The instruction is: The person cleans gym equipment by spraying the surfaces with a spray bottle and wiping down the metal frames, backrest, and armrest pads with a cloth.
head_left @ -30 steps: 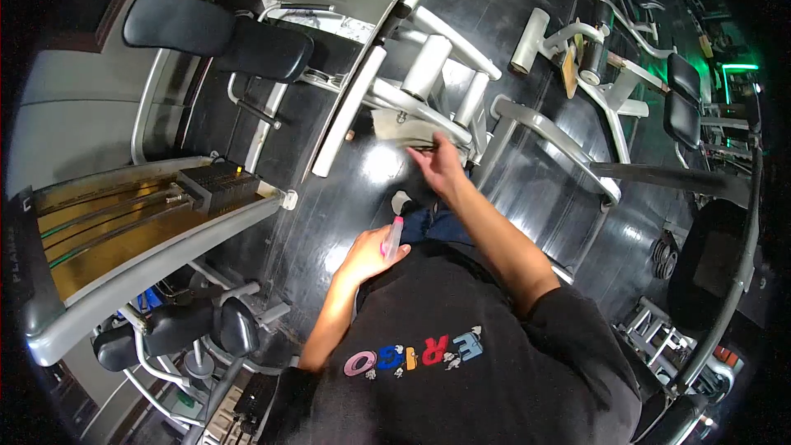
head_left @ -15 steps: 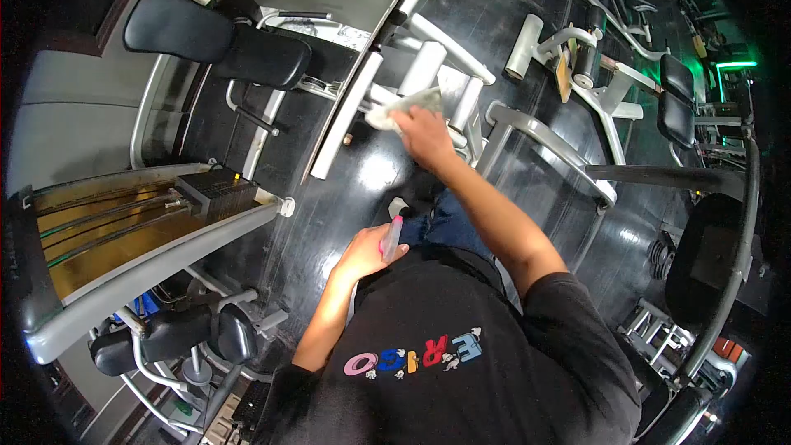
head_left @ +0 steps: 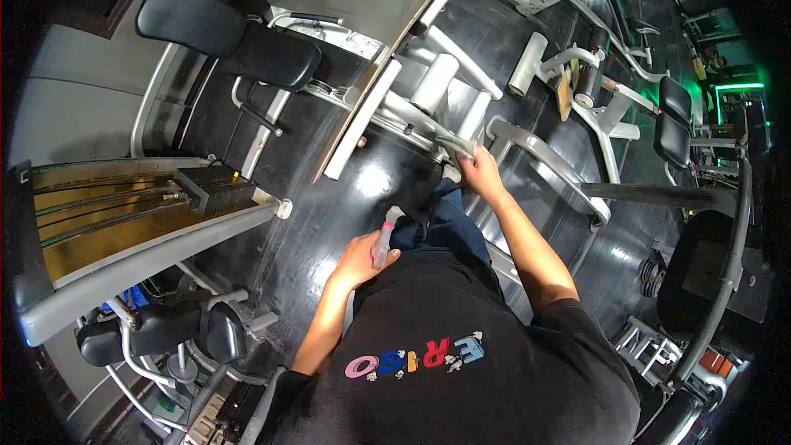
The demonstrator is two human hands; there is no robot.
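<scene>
The left hand [head_left: 356, 259] is curled around a bottle [head_left: 381, 247], which stands out in front of the shirt [head_left: 494, 387] with its pink tip pointing forward, away from the body. Ahead of it and to its right, the cloth [head_left: 454, 145] lies in the fingers of the right hand [head_left: 482, 173], which pinch its near end. The right hand is much the nearer of the two to the cloth; the left is well apart from it. The cloth reaches forward and leftward from those fingers, its long axis running roughly along the pale bar [head_left: 418, 121] of the machine. It overlaps the bar's near end, though whether it presses on the metal cannot be told. As for the room, a weight stack [head_left: 216, 191] and a black seat [head_left: 268, 58] are at the left, then comes the dark, glossy floor [head_left: 325, 206], with light glaring off it. A white roller [head_left: 435, 84] sits just beyond the bar, a curved rail [head_left: 540, 156] stands right of the right hand, and a green light [head_left: 739, 86] glows at the far right.
</scene>
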